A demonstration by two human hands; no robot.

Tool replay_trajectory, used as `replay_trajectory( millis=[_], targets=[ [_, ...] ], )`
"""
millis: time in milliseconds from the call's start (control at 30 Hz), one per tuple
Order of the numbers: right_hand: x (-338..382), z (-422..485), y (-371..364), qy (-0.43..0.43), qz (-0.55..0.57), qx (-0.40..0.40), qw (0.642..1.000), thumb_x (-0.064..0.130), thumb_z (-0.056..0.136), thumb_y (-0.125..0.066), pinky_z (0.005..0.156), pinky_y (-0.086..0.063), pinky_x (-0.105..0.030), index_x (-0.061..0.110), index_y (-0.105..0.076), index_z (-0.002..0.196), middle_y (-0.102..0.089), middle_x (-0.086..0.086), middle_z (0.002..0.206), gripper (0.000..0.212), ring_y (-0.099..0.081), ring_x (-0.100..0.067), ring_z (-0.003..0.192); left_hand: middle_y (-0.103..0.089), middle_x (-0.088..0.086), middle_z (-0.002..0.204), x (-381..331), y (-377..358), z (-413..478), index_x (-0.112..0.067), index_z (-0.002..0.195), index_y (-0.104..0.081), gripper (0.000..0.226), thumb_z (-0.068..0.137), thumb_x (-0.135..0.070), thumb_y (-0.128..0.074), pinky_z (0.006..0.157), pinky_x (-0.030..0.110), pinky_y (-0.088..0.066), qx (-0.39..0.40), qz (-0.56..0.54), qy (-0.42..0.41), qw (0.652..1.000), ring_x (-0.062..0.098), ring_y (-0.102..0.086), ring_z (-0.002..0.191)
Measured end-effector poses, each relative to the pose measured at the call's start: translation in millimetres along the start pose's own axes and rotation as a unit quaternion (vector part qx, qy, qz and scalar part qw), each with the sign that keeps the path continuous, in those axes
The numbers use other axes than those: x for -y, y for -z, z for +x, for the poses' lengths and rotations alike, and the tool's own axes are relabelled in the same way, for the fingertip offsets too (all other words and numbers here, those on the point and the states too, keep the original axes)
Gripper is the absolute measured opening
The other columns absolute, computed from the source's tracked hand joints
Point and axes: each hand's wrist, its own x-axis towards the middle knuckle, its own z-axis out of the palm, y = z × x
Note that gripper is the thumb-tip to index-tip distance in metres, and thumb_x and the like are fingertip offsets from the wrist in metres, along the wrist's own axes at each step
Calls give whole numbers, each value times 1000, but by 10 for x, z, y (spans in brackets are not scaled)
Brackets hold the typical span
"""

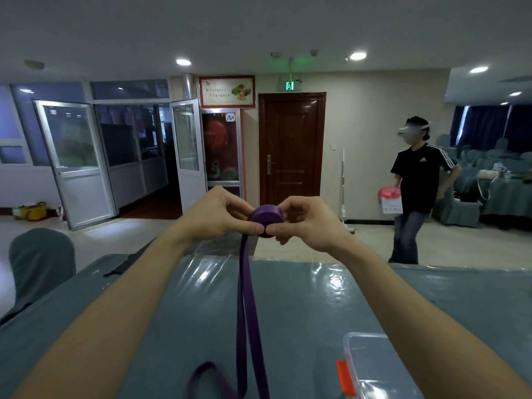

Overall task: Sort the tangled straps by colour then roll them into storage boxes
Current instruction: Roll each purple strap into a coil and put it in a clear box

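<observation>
- A clear plastic box sat on the table at the near right corner, under the right arm. It had an orange clip on its left side. I could not tell if anything was inside it.
- Far back on the right, another person carried a white box with a pink lid. What was in that box did not show.
- The purple strap was not in any box. Part of it was wound into a tight round roll, held up in the air above the far edge of the table.
- The left hand gripped the roll from the left side, and the right hand gripped it from the right. The fingers of both hands were curled round it.
- Both thumbs pressed on the near bottom edge of the roll, with their tips almost touching. The other fingers went behind the roll.
- Two long bands of the strap hung down from just under the left thumb, side by side, all the way to the table.
- Low in the view the strap made a loose loop on the table, left of the clear plastic box and apart from it.
- The table had a blue-green cloth with shiny clear plastic on top.
- A covered chair stood at the left of the table.
</observation>
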Motion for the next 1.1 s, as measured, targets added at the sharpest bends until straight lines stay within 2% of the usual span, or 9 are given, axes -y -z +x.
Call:
replay_trajectory(
  millis=[100,200,333,433,533,633,767,1000,1100],
  targets=[
    [-45,-3,-52,-12,18,14,1000,15,84,-92,85,-68,-49,12,-78,111,-81,-11,97,31,-81,-30,85,-85,-12,89,-72,110,80,-32,99,-88,24,78,-38,-97,80,19,-63,41,64,1,997,8,-81,87],
    [-16,11,-36,-5,-97,70,993,28,84,-93,71,-66,-35,22,-78,118,-80,2,107,38,-80,-21,77,-83,-17,86,-143,121,177,-31,101,-88,26,79,-42,-96,86,33,-66,116,183,8,976,5,-79,86],
    [65,92,-57,6,-151,83,985,30,84,-93,66,-65,-28,19,-79,111,-81,0,95,32,-81,-19,72,-83,-19,86,-205,129,272,-31,100,-88,24,80,-44,-95,89,41,-67,171,246,-2,954,3,-79,86],
    [56,104,-18,33,-112,31,993,29,88,-89,70,-68,-34,17,-78,113,-81,-3,93,30,-81,-21,74,-85,-13,96,-109,214,228,-33,105,-87,32,78,-47,-95,93,34,-66,95,137,-6,986,7,-81,94],
    [-20,61,30,26,82,-35,996,34,84,-86,76,-67,-37,12,-77,117,-81,-12,99,41,-80,-27,80,-86,-1,107,93,203,114,-29,113,-86,35,80,-36,-94,96,27,-64,-16,-65,-20,998,17,-82,104],
    [-78,41,-43,-4,284,-60,957,30,84,-81,76,-64,-31,4,-71,126,-82,-16,105,50,-78,-24,81,-85,9,109,229,-7,54,-20,113,-86,37,78,-29,-94,89,27,-65,-56,-175,-2,983,27,-83,105],
    [-103,21,-280,-47,430,-66,899,18,92,-74,84,-64,-33,-4,-64,135,-78,-18,111,49,-74,-24,86,-84,13,111,247,-236,101,-19,114,-86,51,70,-42,-99,92,34,-66,-95,-227,11,969,31,-82,105],
    [-196,-38,-603,-70,524,-96,843,5,104,-65,99,-60,-42,-3,-66,125,-71,-25,119,23,-73,-27,90,-84,14,112,358,-304,83,-20,114,-87,56,67,-48,-102,91,38,-67,-98,-253,37,962,31,-83,104],
    [-319,-54,-536,-71,431,-41,899,17,95,-77,76,-66,-38,1,-67,122,-74,-22,118,33,-76,-31,85,-85,12,109,397,-203,11,-20,111,-87,43,74,-40,-98,100,49,-65,-93,-200,47,974,31,-83,104]
  ],
)
